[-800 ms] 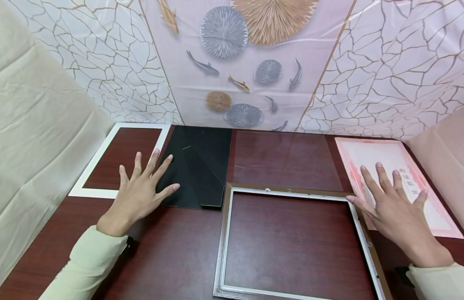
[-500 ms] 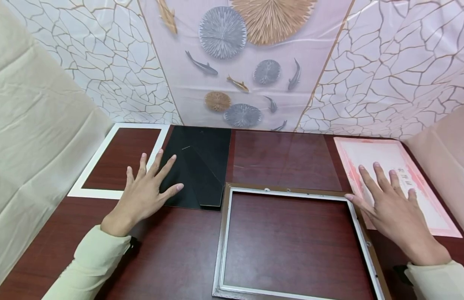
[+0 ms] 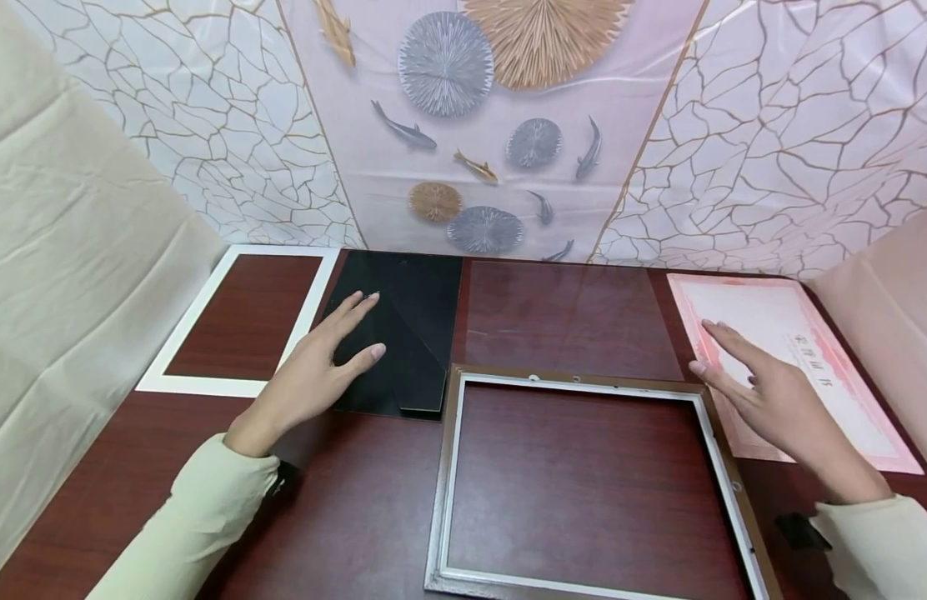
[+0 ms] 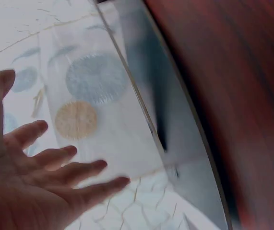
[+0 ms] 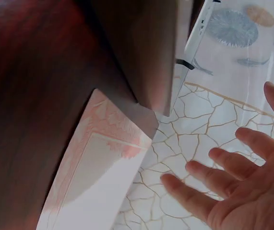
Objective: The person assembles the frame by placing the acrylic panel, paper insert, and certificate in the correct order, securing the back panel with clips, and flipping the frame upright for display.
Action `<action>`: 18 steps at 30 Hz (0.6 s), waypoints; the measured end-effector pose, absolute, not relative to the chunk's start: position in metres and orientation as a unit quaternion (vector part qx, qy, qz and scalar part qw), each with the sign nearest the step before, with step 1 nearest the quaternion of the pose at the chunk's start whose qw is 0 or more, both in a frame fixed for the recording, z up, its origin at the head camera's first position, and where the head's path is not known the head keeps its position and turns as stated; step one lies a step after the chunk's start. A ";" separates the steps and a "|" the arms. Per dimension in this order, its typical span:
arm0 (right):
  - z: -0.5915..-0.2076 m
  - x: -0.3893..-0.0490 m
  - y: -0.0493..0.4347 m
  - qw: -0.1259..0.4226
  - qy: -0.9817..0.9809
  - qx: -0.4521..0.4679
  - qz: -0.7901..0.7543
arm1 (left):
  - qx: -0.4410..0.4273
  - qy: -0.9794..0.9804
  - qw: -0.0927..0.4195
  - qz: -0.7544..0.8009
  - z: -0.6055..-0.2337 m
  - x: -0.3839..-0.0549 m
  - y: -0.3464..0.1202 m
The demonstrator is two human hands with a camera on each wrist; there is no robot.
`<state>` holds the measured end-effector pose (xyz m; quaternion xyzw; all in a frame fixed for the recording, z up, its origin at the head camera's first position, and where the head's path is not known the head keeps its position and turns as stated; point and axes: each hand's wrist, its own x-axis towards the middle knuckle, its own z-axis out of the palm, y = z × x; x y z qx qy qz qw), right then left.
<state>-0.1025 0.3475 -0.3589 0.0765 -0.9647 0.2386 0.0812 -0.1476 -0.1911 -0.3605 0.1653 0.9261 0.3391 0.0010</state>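
Note:
My left hand (image 3: 313, 375) hovers with straight fingers above the black backing board (image 3: 422, 333), which has a stand leg folded flat on it. In the left wrist view the fingers of that hand (image 4: 45, 177) are spread and hold nothing. My right hand (image 3: 782, 400) is over the pink-bordered certificate (image 3: 771, 304), close to the far right corner of the picture frame (image 3: 576, 382). The right wrist view shows this hand (image 5: 242, 187) with nothing in it. The frame lies flat at the front, its inner side facing up.
A white mat border (image 3: 186, 385) lies at the far left. Between the backing board and the certificate is a clear sheet (image 3: 568, 317). Behind the dark red wooden table (image 3: 343, 508) hangs a patterned cloth (image 3: 478, 125), with plain cloth (image 3: 73, 275) at the left.
My left hand has moved right, farther over the backing board. Both hands have turned on edge, palms facing inward, and their fingers have drawn closer together. The objects on the table have stayed put.

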 end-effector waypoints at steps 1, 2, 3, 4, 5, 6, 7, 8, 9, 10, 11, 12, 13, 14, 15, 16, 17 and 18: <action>-0.357 -0.104 0.348 0.079 -0.963 0.070 0.248 | 0.170 0.915 0.000 0.367 -0.360 -0.149 -0.188; -0.356 -0.106 0.348 0.074 -0.962 0.061 0.256 | 0.170 0.904 0.001 0.392 -0.359 -0.151 -0.185; -0.355 -0.108 0.349 0.069 -0.961 0.052 0.262 | 0.169 0.892 0.005 0.420 -0.358 -0.153 -0.181; -0.354 -0.110 0.350 0.062 -0.960 0.043 0.271 | 0.167 0.878 0.010 0.448 -0.357 -0.156 -0.177; -0.353 -0.112 0.351 0.053 -0.956 0.036 0.285 | 0.165 0.865 0.019 0.474 -0.356 -0.158 -0.173; -0.352 -0.114 0.352 0.043 -0.950 0.032 0.307 | 0.162 0.852 0.029 0.497 -0.355 -0.161 -0.168; -0.352 -0.116 0.352 0.033 -0.942 0.030 0.331 | 0.158 0.839 0.040 0.519 -0.353 -0.164 -0.163; -0.352 -0.119 0.353 0.024 -0.934 0.029 0.354 | 0.155 0.827 0.056 0.538 -0.352 -0.166 -0.157; -0.353 -0.121 0.354 0.016 -0.925 0.031 0.377 | 0.154 0.813 0.074 0.557 -0.351 -0.169 -0.152; -0.353 -0.124 0.355 0.004 -0.915 0.030 0.402 | 0.151 0.798 0.093 0.576 -0.350 -0.172 -0.146; -0.354 -0.127 0.355 -0.007 -0.905 0.028 0.424 | 0.145 0.783 0.115 0.593 -0.349 -0.175 -0.140; -0.354 -0.130 0.355 -0.017 -0.898 0.026 0.440 | 0.136 0.769 0.136 0.609 -0.348 -0.177 -0.135; -0.355 -0.134 0.356 -0.027 -0.892 0.023 0.450 | 0.127 0.755 0.156 0.625 -0.347 -0.180 -0.129; -0.355 -0.137 0.357 -0.037 -0.888 0.020 0.458 | 0.117 0.740 0.175 0.638 -0.347 -0.182 -0.124; -0.356 -0.140 0.357 -0.047 -0.883 0.016 0.467 | 0.105 0.726 0.192 0.652 -0.347 -0.185 -0.119; -0.356 -0.143 0.358 -0.057 -0.877 0.011 0.477 | 0.092 0.711 0.206 0.666 -0.347 -0.187 -0.115; -0.357 -0.146 0.359 -0.066 -0.872 0.008 0.485 | 0.081 0.698 0.217 0.677 -0.347 -0.190 -0.110; -0.357 -0.148 0.360 -0.074 -0.866 0.007 0.494 | 0.073 0.687 0.227 0.687 -0.348 -0.192 -0.107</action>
